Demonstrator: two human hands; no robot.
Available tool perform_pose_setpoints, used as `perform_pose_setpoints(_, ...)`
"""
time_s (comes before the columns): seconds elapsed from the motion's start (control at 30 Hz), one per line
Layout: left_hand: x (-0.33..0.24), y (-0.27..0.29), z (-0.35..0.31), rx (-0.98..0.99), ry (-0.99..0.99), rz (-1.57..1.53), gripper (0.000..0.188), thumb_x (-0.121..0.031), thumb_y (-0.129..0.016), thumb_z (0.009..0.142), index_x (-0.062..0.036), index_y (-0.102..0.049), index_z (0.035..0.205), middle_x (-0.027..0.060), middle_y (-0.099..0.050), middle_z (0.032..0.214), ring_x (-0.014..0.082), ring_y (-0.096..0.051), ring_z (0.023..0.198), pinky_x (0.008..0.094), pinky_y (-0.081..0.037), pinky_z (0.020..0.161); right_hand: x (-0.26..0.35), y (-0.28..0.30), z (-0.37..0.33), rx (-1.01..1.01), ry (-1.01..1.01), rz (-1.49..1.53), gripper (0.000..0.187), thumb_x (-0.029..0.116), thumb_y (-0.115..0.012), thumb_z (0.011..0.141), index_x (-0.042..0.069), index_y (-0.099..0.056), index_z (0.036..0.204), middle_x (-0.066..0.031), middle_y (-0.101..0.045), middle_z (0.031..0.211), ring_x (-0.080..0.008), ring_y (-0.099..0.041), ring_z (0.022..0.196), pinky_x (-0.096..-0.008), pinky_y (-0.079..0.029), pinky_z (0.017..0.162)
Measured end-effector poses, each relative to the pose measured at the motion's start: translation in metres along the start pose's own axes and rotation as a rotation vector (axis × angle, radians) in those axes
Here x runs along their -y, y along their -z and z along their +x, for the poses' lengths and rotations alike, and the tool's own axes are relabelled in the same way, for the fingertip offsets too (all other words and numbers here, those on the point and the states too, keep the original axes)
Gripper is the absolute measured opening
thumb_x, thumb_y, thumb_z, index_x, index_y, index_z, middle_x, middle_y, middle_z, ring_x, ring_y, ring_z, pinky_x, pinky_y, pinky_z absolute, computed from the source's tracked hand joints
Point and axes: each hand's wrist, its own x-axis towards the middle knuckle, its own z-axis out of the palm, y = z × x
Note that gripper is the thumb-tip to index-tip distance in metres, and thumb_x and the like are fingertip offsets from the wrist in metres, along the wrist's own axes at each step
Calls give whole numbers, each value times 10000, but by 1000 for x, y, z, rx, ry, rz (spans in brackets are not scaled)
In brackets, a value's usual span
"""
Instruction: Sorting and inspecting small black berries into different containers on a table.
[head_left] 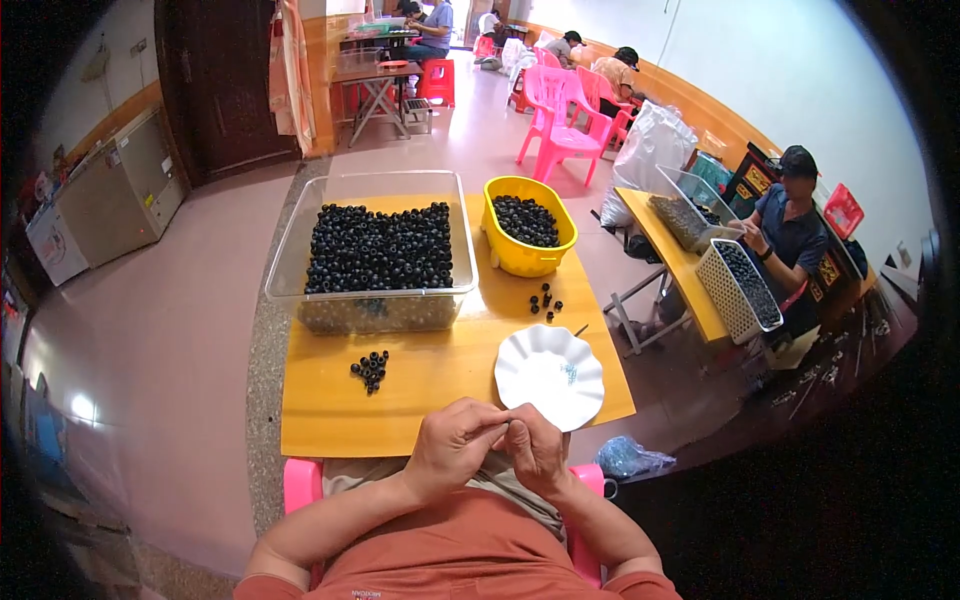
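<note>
"Black beads (380, 245) on our table (320, 410): where?"

"Mostly heaped in our clear bin (430, 315), then the yellow basket (528, 262); our white dish (525, 360) sits nearer us."

"And our hands?"

"Left hand (455, 442) and right hand (540, 447) meet, fingertips pinched together; we cannot tell on what."

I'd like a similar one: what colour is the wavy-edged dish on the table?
White; the dish shows best in the head view.

Pink chairs (572, 143), white wall (790, 65), shiny floor (190, 320)
</note>
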Motion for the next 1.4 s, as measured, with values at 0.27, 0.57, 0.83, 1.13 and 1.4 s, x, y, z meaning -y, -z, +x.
perform_pose_setpoints(0.27, -1, 0, 2, -20, -201, 176, 119, -16, -701, 805, 1, -686, 922, 130, -665, 853, 214, -650, 734, 284, -513, 636, -16, 3, -2, 15, 94, -14, 189, 161, -514, 967, -7, -595, 991, -149, -567, 779, -251, -576, 651, -341, -459, 602)
perform_pose_setpoints(0.57, -3, 2, -3, 66, 44, -22, 105, -24, -692, 837, 17, -683, 933, 76, -655, 858, 95, -626, 763, 218, -498, 650, -13, 7, -2, 42, 229, 28, 143, 124, -511, 953, 2, -545, 886, -135, -542, 714, -278, -537, 591, -365, -427, 544)
perform_pose_setpoints(0.83, 0, -3, -8, 45, 55, -93, 106, -31, -685, 835, 26, -678, 924, 94, -657, 869, 132, -622, 777, 245, -494, 681, -40, 8, -25, 92, 166, -175, 49, -5, -523, 880, -17, -549, 919, -135, -565, 768, -254, -537, 615, -337, -442, 560)
perform_pose_setpoints(1.13, 4, -10, -10, -44, -142, 28, 114, 1, -695, 817, 27, -658, 922, 124, -659, 895, 166, -642, 793, 263, -519, 670, -47, -22, -37, -207, 92, -447, 333, 204, -388, 1013, 46, -459, 729, 4, -422, 542, -70, -369, 432, -246, -280, 387)
perform_pose_setpoints(1.4, 6, -6, -7, -111, -468, 329, 165, 32, -694, 738, 9, -648, 895, 136, -648, 867, 270, -649, 759, 326, -535, 647, -18, -20, -19, -112, -289, 452, 323, 218, -405, 1006, 69, -439, 721, 14, -390, 545, -65, -325, 417, -237, -256, 375)
